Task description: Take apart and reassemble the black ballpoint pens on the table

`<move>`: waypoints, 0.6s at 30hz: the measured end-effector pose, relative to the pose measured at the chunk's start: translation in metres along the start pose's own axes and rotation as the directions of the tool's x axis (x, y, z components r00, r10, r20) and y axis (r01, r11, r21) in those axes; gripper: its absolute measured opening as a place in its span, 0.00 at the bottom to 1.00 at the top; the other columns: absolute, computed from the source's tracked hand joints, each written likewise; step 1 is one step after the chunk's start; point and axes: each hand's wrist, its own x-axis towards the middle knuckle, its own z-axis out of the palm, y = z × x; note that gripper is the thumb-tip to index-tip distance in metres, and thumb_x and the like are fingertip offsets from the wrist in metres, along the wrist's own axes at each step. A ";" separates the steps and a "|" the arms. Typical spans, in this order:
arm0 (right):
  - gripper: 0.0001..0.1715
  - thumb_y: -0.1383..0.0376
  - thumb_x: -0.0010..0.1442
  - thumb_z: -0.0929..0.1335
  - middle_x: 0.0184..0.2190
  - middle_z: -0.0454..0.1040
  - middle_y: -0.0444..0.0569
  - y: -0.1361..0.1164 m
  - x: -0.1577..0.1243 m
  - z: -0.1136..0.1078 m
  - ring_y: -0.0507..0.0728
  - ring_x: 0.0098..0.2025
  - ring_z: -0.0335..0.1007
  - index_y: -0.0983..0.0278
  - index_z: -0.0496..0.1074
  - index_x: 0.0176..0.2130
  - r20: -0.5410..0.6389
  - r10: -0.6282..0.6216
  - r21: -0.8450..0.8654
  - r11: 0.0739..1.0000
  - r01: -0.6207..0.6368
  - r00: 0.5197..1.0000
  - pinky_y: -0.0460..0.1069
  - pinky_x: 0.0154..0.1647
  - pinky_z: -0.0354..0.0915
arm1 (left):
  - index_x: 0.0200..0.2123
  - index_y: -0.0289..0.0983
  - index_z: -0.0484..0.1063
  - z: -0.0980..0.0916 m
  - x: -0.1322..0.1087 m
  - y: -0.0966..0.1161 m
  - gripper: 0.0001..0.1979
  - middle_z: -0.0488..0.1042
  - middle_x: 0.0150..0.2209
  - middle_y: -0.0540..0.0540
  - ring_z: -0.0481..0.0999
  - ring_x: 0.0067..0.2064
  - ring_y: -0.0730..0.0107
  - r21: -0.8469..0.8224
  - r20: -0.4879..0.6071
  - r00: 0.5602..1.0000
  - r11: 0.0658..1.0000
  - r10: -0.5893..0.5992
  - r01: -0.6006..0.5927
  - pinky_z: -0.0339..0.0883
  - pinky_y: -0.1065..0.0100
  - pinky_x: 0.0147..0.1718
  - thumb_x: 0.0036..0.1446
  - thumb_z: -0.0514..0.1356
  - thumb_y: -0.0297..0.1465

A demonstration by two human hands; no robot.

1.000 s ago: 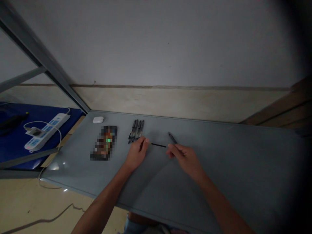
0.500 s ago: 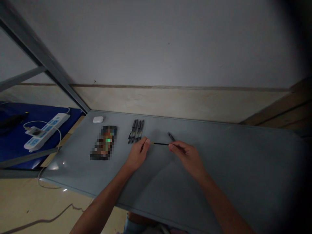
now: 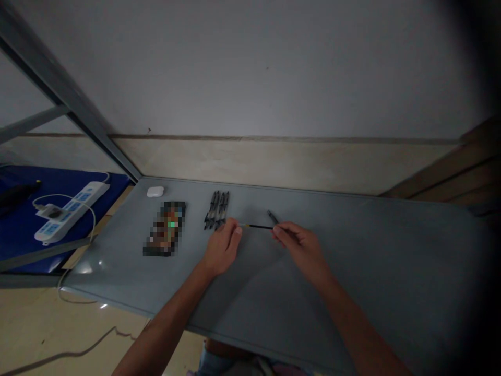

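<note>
A thin pen refill (image 3: 260, 226) spans the gap between my two hands, level above the table. It is black on the right, with a yellowish band and a paler stretch towards the left. My left hand (image 3: 224, 243) is closed on its pale end, thumb and finger pinched together. My right hand (image 3: 301, 245) pinches the black end. Just beyond my right fingertips lies a dark pen part (image 3: 272, 215), its near end hidden by the hand. Several black-and-clear pens (image 3: 216, 210) lie side by side past my left hand.
On the grey table (image 3: 250, 308), a pixelated phone-shaped object (image 3: 166, 230) and a white earphone case (image 3: 155, 191) lie at the left. A power strip (image 3: 72, 211) with a cable rests on a blue surface beyond a metal frame (image 3: 90, 128). A wall (image 3: 274, 164) borders the table's back.
More of the refill's pale end shows beside my left fingers, and its yellowish band sits farther from them. My right hand has shifted very slightly. The view has moved a little.
</note>
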 end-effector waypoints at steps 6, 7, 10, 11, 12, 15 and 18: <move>0.16 0.55 0.61 0.66 0.23 0.72 0.45 -0.003 -0.001 -0.003 0.54 0.27 0.68 0.61 0.71 0.26 0.099 0.000 -0.026 1.000 0.002 0.995 0.47 0.29 0.61 | 0.38 0.38 0.61 0.003 0.001 -0.002 0.13 0.66 0.38 0.45 0.65 0.43 0.65 -0.041 -0.002 0.996 0.995 0.088 -0.088 0.60 0.64 0.47 0.69 0.42 0.38; 0.16 0.55 0.61 0.66 0.23 0.71 0.45 -0.003 0.000 -0.003 0.54 0.26 0.67 0.62 0.71 0.26 0.114 0.007 -0.031 1.000 -0.003 0.993 0.47 0.29 0.60 | 0.38 0.38 0.61 0.003 0.001 -0.003 0.14 0.66 0.38 0.45 0.65 0.43 0.65 -0.031 0.005 0.994 0.994 0.107 -0.107 0.60 0.63 0.47 0.69 0.42 0.38; 0.16 0.55 0.61 0.66 0.23 0.71 0.45 -0.002 0.001 -0.001 0.54 0.27 0.67 0.62 0.71 0.27 0.127 0.017 -0.034 0.999 -0.012 0.992 0.47 0.29 0.60 | 0.40 0.37 0.62 0.002 0.003 -0.004 0.15 0.67 0.40 0.43 0.65 0.44 0.65 0.013 0.032 0.985 0.985 0.172 -0.172 0.59 0.62 0.49 0.70 0.40 0.37; 0.16 0.55 0.61 0.66 0.24 0.72 0.46 -0.001 0.002 -0.001 0.54 0.27 0.68 0.63 0.72 0.28 0.115 0.019 -0.029 0.999 -0.016 0.993 0.47 0.29 0.61 | 0.40 0.37 0.63 0.001 0.004 -0.004 0.15 0.68 0.40 0.42 0.65 0.44 0.64 0.033 0.047 0.982 0.982 0.185 -0.187 0.60 0.62 0.49 0.70 0.40 0.37; 0.16 0.54 0.60 0.67 0.24 0.72 0.46 -0.001 0.002 -0.001 0.54 0.27 0.68 0.63 0.73 0.29 0.095 0.020 -0.020 1.000 -0.018 0.995 0.47 0.29 0.61 | 0.40 0.37 0.63 0.001 0.003 -0.005 0.16 0.68 0.40 0.42 0.66 0.44 0.64 0.057 0.067 0.980 0.980 0.189 -0.193 0.60 0.62 0.49 0.70 0.40 0.37; 0.15 0.54 0.60 0.67 0.25 0.72 0.46 -0.001 0.004 -0.003 0.54 0.28 0.68 0.63 0.73 0.32 0.028 0.013 0.019 1.000 -0.014 1.000 0.47 0.29 0.63 | 0.39 0.37 0.64 0.003 0.001 -0.006 0.17 0.70 0.38 0.43 0.68 0.42 0.65 0.122 0.154 0.974 0.975 0.168 -0.187 0.62 0.63 0.45 0.70 0.40 0.38; 0.16 0.53 0.60 0.67 0.24 0.71 0.46 -0.004 0.004 -0.006 0.54 0.28 0.68 0.63 0.73 0.31 0.006 0.006 0.060 0.998 -0.007 1.000 0.47 0.31 0.64 | 0.41 0.38 0.65 0.005 -0.001 -0.005 0.17 0.72 0.36 0.45 0.72 0.38 0.66 0.180 0.231 0.964 0.968 0.129 -0.173 0.63 0.67 0.39 0.70 0.40 0.38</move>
